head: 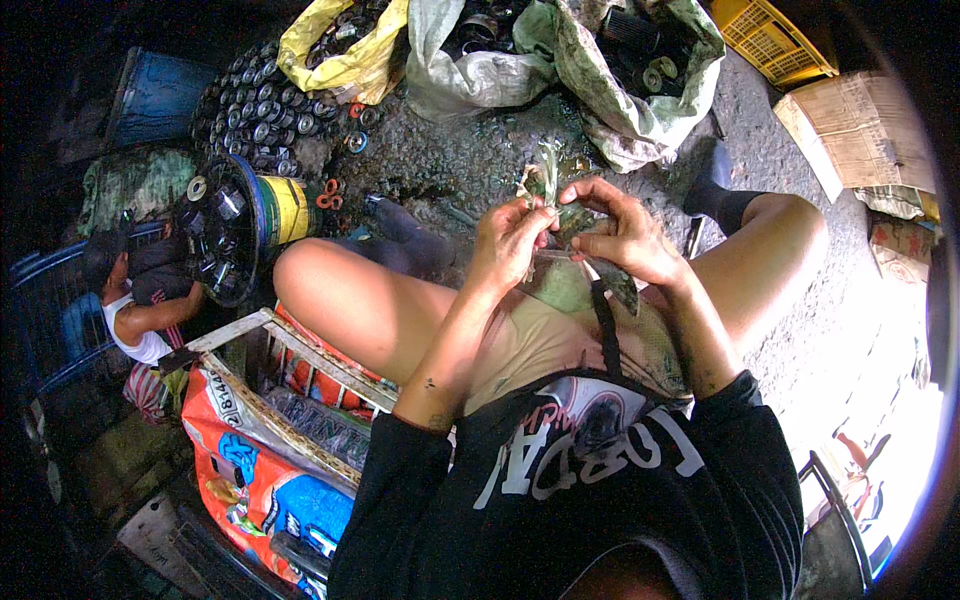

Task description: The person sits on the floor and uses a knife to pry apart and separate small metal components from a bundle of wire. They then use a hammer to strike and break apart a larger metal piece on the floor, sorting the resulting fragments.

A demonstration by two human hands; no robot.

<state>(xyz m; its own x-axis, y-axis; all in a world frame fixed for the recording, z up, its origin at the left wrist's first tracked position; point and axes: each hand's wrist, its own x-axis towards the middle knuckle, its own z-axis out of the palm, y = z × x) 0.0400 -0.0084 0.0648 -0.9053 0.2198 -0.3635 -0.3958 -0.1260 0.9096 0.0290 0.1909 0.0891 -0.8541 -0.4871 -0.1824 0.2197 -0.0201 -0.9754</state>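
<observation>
Above my lap, my left hand [514,234] pinches a pale, frayed strip [550,171] between thumb and fingertips; it looks like plastic or cloth. Close by on the right, my right hand [628,231] has its thumb and fingers curved around a crumpled dark-green bundle [576,220]. Whether those fingers grip it is not plain. Below both hands, a light-green piece of material [562,283] rests between my thighs, on my beige shorts [517,341]. A black strap [604,322] hangs down over the shorts.
Three open sacks, one yellow [379,71], one white [472,86] and one greyish [592,90], hold dark metal parts. Many metal canisters [259,112] are piled left of them. A tipped bucket [289,206] holds more. Another person [150,315] sits at left. Cardboard [862,131] lies right.
</observation>
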